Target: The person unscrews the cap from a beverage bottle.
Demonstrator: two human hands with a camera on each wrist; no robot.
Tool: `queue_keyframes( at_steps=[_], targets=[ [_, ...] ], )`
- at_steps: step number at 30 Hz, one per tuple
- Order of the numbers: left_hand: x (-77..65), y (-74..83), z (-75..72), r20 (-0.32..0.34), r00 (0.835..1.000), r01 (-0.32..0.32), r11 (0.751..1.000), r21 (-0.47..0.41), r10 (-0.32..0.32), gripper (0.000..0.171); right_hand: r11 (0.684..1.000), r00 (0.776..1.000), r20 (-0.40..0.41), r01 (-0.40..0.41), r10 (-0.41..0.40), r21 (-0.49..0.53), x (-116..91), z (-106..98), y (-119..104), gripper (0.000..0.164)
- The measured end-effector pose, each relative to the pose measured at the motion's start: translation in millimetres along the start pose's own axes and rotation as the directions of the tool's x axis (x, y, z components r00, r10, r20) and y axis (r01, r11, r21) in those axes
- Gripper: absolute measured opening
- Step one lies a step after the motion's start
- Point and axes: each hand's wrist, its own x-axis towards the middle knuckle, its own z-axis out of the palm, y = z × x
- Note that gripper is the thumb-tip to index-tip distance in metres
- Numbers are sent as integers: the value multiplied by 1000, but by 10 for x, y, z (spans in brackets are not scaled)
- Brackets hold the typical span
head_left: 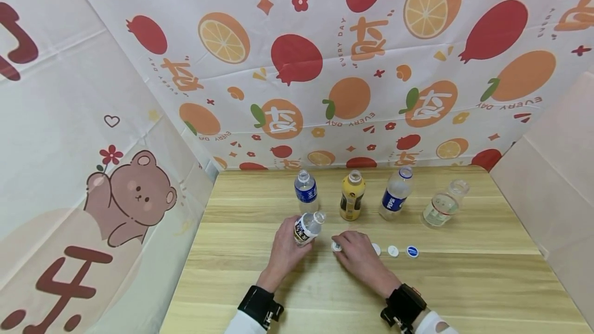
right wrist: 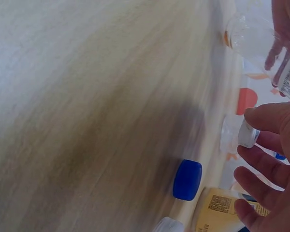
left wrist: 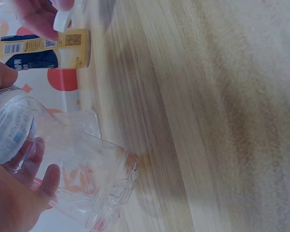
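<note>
In the head view my left hand (head_left: 284, 247) grips a clear plastic bottle (head_left: 307, 231) with a black and white label, its open neck tilted to the right. The left wrist view shows the lower part of this bottle (left wrist: 82, 164) close to the tabletop; whether it touches cannot be told. To its right, my right hand (head_left: 364, 257) pinches a white bottle cap (head_left: 336, 247) between thumb and fingers. The right wrist view shows the held cap (right wrist: 248, 133) on edge, above the table and apart from the bottle.
Behind the hands stand a blue-labelled bottle (head_left: 306, 193), a yellow bottle (head_left: 352, 197), a Pepsi bottle (head_left: 396, 195) and a wide clear bottle (head_left: 443, 206), all with open necks. Right of my right hand lie white caps (head_left: 393, 251) and a blue cap (head_left: 412, 251). A printed cloth (head_left: 297, 61) hangs behind the table.
</note>
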Motion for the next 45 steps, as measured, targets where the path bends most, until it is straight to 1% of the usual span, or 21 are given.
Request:
queue_keyframes(
  at_steps=[5,13,21,28,32,36,38,42,45],
  targets=[
    [-5,-4,6,-1,1000,0,1000,10,0,68,998,999,34,18,-16,-61,8,55,-19,29],
    [-5,-15,15,-3,1000,-1,1000,6,1,68,988,996,93,12,2,-156,16,123,-29,23],
    [1,-21,22,-13,1000,3,1000,3,-3,68,987,993,115,5,14,-162,16,184,-25,22],
    [13,-12,-13,-22,999,23,999,-31,-24,67,988,991,132,-9,30,-157,24,192,-26,24],
    [17,-34,-20,-26,998,51,997,-62,-53,68,990,992,121,-20,38,-141,7,159,-35,28],
    [34,-66,-20,-66,996,57,995,-80,-63,68,992,993,99,-57,68,-114,-28,72,-30,29],
    [51,-81,-29,-89,994,55,995,-85,-63,69,992,992,90,-81,90,-97,-46,14,-16,29],
    [98,-117,-67,-113,991,65,991,-117,-78,72,991,989,86,-114,120,-65,-79,-122,17,29],
    [132,-143,-110,-114,987,95,983,-159,-114,74,989,986,91,-135,139,-51,-103,-232,35,29]
  ],
)
